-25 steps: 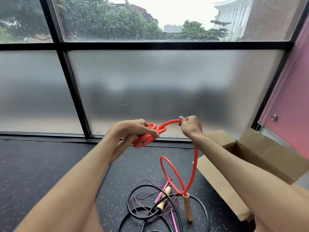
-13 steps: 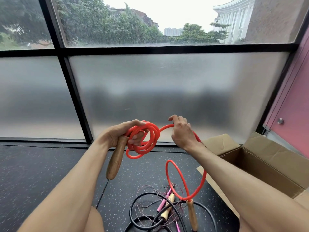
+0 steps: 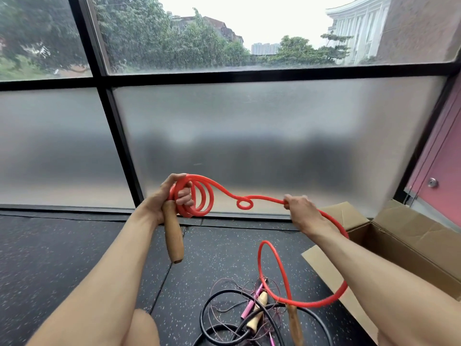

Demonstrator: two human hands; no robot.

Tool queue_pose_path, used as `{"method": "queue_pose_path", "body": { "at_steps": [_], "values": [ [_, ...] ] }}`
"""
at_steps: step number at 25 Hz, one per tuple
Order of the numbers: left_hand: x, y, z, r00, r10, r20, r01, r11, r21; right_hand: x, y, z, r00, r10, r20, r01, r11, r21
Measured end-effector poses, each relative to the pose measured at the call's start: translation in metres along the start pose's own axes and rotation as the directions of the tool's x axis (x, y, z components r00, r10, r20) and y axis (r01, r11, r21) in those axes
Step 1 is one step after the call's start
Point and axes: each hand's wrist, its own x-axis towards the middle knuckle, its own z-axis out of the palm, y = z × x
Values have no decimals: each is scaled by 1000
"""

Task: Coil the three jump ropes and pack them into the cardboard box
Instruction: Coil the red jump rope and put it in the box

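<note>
My left hand (image 3: 172, 198) grips several coils of the red jump rope (image 3: 224, 191) together with its wooden handle (image 3: 173, 236), which hangs down. The rope runs right with a small kink loop to my right hand (image 3: 300, 213), which pinches it. From there it loops down to its second wooden handle (image 3: 294, 323) on the floor. A black jump rope (image 3: 217, 318) and a thin pink jump rope (image 3: 249, 305) lie tangled on the floor below. The open cardboard box (image 3: 409, 243) lies on its side at the right.
A frosted glass wall with black frames (image 3: 117, 136) stands ahead. A pink door (image 3: 441, 156) is at the right behind the box. The floor (image 3: 62, 248) is dark speckled rubber. My knee (image 3: 139, 328) shows at the bottom.
My right hand has moved away to the right, drawing a length of red rope out straight from the coil. The left hand's coil and hanging handle stay in place.
</note>
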Motion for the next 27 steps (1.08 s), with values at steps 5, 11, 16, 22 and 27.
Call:
{"method": "queue_pose_path", "body": {
  "at_steps": [5, 11, 16, 22, 27],
  "values": [
    [11, -1, -4, 966, 9, -257, -80, 960, -268, -6, 37, 20, 916, 238, 322, -226, 971, -75],
    [17, 0, 27, 992, -27, -120, -13, 947, -321, 4, -7, 11, 844, 60, 533, -234, 935, 265],
    [16, -7, 52, 992, -96, 78, 102, 992, -79, 5, -37, -2, 915, -75, 396, -205, 759, 617],
    [16, -11, 70, 974, -75, 212, 80, 997, -18, 0, -68, -9, 966, -141, 218, -56, 706, 706],
    [6, -10, 79, 886, -182, 427, 93, 971, 221, 1, -69, -29, 996, 38, 83, -90, 576, 813]
  ]
}}
